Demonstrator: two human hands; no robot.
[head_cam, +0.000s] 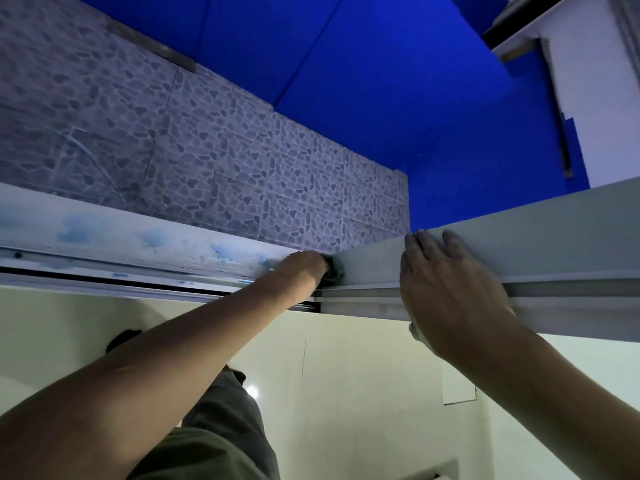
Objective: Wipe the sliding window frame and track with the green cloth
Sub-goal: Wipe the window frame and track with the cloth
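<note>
your dark green cloth (334, 270) sits bunched on the pale, blue-smudged window frame (145, 245), above its track (138, 280).

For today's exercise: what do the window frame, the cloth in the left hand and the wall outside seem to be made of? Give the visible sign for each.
Window frame: probably painted or coated metal, going by its smooth, matte pale-grey, straight-edged profiles.
Cloth: soft fabric, bunched and creased under the left hand; it looks dark in this light.
Wall: likely ceramic tile with a pebble pattern; square joints show.
</note>
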